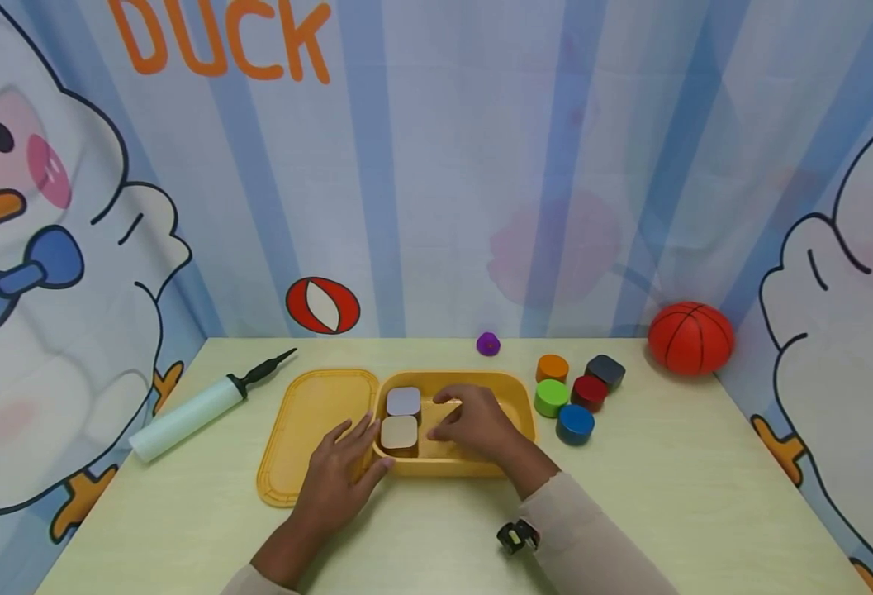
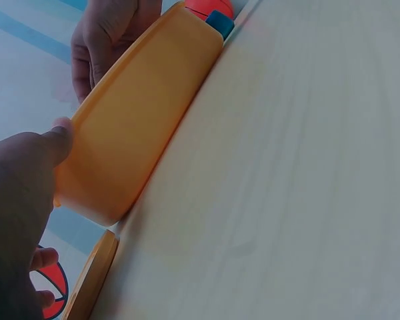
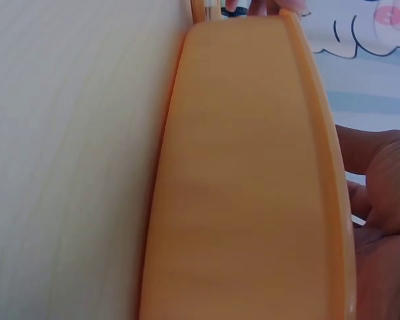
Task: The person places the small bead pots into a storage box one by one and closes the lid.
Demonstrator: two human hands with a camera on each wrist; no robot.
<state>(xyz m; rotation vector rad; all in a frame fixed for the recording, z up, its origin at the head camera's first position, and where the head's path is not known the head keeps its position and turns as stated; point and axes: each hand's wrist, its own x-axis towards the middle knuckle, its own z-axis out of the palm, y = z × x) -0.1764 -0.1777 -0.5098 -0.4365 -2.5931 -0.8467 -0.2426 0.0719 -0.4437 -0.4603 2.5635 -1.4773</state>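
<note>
In the middle of the pale wooden table (image 1: 436,529), we see a yellow rectangular plastic tray with rounded corners (image 1: 451,468). At its left end stand a lavender rounded-square block (image 1: 404,401) and, just nearer to us, a beige rounded-square block (image 1: 399,432). Our left hand (image 1: 335,479) has its fingers extended and spread, with the thumb touching the tray's rim. Our right hand (image 1: 473,421) hangs over the tray, fingers curved, thumb and forefinger apart with nothing between them. Partly under our left hand lies a flat yellow plastic lid (image 1: 310,421). Right of the tray, we find orange (image 1: 552,368), green (image 1: 552,398), red (image 1: 589,392) and blue (image 1: 575,425) round blocks and a dark grey angular block (image 1: 605,373) clustered together.
</note>
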